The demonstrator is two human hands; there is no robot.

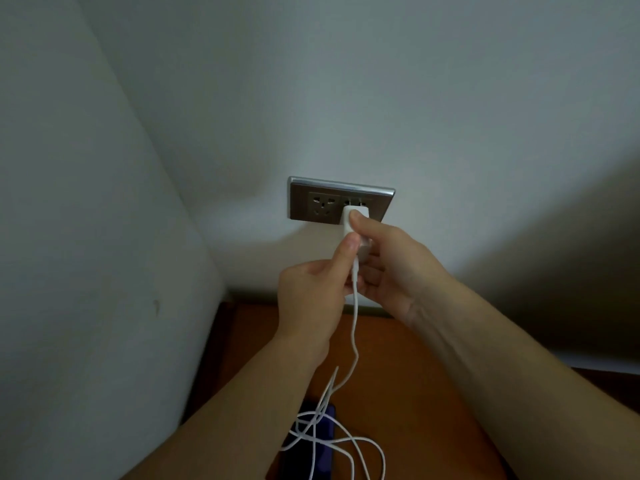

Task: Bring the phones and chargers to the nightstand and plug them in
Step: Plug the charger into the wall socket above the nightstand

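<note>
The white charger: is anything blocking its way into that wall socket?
Nothing visible does. The right hand holds the charger right at the right-hand holes of the wall socket, while the left hand pinches its cable just below.

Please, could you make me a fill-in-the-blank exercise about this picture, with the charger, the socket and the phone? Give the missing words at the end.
1. The right hand grips the charger at the socket plate, which is fixed to the ____.
2. The left hand pinches the cable, whose colour is ____.
3. The dark phone lies under cable loops on the orange-brown ____.

Missing words: wall; white; nightstand.
</note>
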